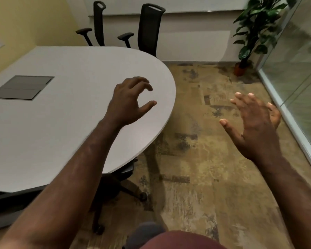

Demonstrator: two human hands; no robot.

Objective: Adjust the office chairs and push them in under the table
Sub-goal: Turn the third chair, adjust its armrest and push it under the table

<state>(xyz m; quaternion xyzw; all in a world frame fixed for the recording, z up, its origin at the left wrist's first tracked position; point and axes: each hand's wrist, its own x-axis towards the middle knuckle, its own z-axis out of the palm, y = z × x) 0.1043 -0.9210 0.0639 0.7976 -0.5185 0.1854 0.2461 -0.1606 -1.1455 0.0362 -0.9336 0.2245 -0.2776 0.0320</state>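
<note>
Two black office chairs stand at the far edge of the tabletop (61, 123), a pale grey slab with a rounded right end. The left chair (99, 22) shows a tall, narrow mesh back with a loop handle at the top and one padded armrest on a slanted post. The right chair (150, 27) has the same build, with a wider view of its back and one armrest showing; its back rises just behind the far right curve of the tabletop. Both seats are hidden by the tabletop. A third chair (118, 187) sits tucked under the near right edge, only its dark seat edge and star base with castors in view on the floor (214, 177), a mottled tan and grey carpet. The left hand (127, 103) hovers over the right end of the tabletop, its grip apart, fingers loosely curled around nothing. The right hand (255, 121) hangs over the floor, well apart from the tabletop, fingers spread and holding nothing. A grey hatch (22, 88) lies flush in the tabletop toward its left edge. A potted plant (255, 29) stands in the far right corner beside a glass wall (298, 69).
</note>
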